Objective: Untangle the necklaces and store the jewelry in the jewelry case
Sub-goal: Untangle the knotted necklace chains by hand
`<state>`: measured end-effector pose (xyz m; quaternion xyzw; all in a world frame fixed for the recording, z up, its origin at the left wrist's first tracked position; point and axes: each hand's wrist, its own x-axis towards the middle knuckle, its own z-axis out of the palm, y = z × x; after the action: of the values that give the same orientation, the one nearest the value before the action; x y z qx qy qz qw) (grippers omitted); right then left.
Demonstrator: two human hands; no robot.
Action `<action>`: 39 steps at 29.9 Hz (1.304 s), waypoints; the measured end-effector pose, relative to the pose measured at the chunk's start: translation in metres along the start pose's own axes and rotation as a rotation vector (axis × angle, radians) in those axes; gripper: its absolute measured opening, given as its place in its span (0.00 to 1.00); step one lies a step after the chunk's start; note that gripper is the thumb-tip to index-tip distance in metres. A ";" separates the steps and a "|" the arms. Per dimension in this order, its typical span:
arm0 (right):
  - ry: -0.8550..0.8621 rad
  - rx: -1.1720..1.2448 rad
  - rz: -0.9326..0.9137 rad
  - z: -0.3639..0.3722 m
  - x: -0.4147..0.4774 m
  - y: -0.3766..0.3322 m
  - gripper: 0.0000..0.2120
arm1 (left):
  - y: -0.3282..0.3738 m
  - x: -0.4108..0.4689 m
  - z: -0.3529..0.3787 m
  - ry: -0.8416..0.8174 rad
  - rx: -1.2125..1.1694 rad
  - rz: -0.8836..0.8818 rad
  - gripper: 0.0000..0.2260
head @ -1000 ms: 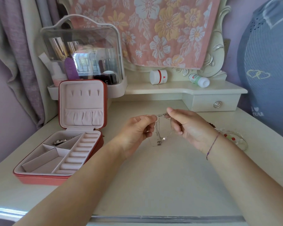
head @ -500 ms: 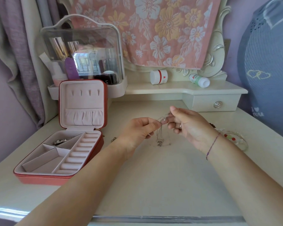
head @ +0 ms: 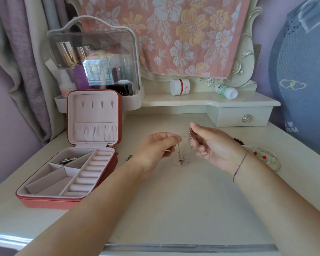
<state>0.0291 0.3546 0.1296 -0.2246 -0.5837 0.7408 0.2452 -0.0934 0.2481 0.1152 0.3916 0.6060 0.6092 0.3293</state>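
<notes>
Silver necklaces (head: 181, 160) pinched by left fingers (head: 175, 139), right fingers (head: 197, 130).

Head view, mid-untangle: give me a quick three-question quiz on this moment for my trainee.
1. True or false: the jewelry case is closed.
2. What do the left hand and right hand both pinch? A) a ring B) the tangled necklaces C) a jar
3. Fill in: the silver piece already stored lies in the case's ___ left compartment (near or far).
Key: 1 false. 2 B. 3 far.
</notes>
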 end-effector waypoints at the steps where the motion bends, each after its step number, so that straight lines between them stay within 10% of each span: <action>1: -0.003 -0.014 -0.003 0.000 0.000 0.000 0.15 | 0.000 0.001 0.000 0.000 -0.052 -0.011 0.07; 12: 0.189 -0.204 -0.140 -0.003 0.001 0.001 0.12 | 0.008 0.000 -0.008 -0.147 -0.598 -0.134 0.09; 27: 0.214 0.224 -0.186 -0.010 0.002 -0.012 0.13 | -0.012 -0.001 -0.003 -0.026 0.684 0.100 0.14; 39: 0.356 0.182 -0.267 -0.020 0.005 -0.016 0.13 | -0.014 0.004 -0.021 0.041 0.877 0.062 0.34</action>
<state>0.0393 0.3753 0.1404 -0.2494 -0.4865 0.7001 0.4593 -0.1145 0.2425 0.1025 0.5003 0.8015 0.3114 0.1013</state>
